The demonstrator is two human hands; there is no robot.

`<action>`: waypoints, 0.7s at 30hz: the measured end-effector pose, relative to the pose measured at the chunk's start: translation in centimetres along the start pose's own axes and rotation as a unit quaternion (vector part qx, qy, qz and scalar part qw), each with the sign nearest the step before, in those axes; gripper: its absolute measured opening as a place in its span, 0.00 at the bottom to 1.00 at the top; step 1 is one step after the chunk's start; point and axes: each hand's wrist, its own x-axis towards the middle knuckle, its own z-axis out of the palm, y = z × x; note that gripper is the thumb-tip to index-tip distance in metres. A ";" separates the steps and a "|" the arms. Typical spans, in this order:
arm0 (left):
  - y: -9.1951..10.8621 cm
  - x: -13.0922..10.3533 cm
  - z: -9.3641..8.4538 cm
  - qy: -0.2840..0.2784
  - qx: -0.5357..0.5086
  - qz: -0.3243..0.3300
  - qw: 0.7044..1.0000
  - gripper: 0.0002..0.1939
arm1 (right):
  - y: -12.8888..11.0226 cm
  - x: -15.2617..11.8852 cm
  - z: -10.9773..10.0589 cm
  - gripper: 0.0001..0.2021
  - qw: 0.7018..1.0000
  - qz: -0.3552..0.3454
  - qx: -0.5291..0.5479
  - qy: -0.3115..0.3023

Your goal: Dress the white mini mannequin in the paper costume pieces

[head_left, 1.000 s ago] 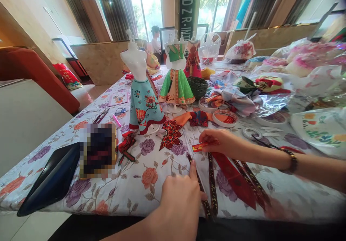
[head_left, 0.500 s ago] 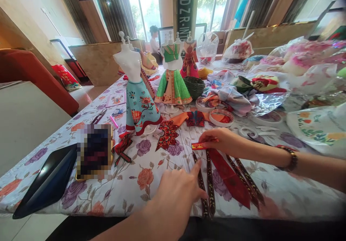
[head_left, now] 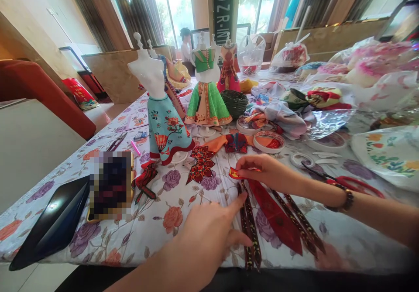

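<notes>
My right hand (head_left: 257, 170) pinches a red-and-yellow fabric band (head_left: 233, 173) low over the tablecloth. Below the band a red pointed fabric panel (head_left: 278, 220) lies toward me, with dark gold-patterned ribbons (head_left: 250, 226) on both sides of it. My left hand (head_left: 209, 228) holds nothing; its index finger is stretched out to the left-hand ribbons and its thumb stands apart, near their lower part. Whether the fingertip presses on a ribbon I cannot tell. Just beyond the hands is a red patterned scalloped cloth piece (head_left: 200, 163).
White dress forms carry a blue skirt (head_left: 168, 128), a green outfit (head_left: 207, 104) and a red dress (head_left: 228, 71). Red-handled scissors (head_left: 356, 185) lie under my right forearm. A phone (head_left: 111, 187) and a dark glossy panel (head_left: 52, 222) lie left; tape rolls (head_left: 269, 142) and bagged fabrics stand right.
My right hand has shifted slightly left with the band, which now tilts. The left-hand ribbons lie closer together. The view has moved a little, and more of the red scissors shows.
</notes>
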 end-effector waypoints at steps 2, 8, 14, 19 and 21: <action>-0.5 0.0 -0.8 0.002 -0.007 0.000 1.000 0.25 | 0.0 0.0 0.0 0.12 1.000 -0.003 0.010 -0.007; -2.2 1.6 -2.2 0.141 -0.136 0.047 0.979 0.14 | 0.4 -0.2 -0.6 0.13 1.000 -0.009 0.015 -0.024; -2.6 4.8 -1.8 0.139 -0.217 0.141 0.956 0.15 | 0.6 -0.6 -0.9 0.12 0.998 0.002 0.040 -0.050; -2.6 6.8 -2.8 0.058 -0.237 0.170 0.955 0.08 | 0.4 -0.8 -1.1 0.12 0.997 0.018 0.059 -0.053; -2.8 7.2 -3.3 0.013 -0.256 0.160 0.953 0.06 | 0.3 -0.9 -1.2 0.11 0.996 0.028 0.070 -0.053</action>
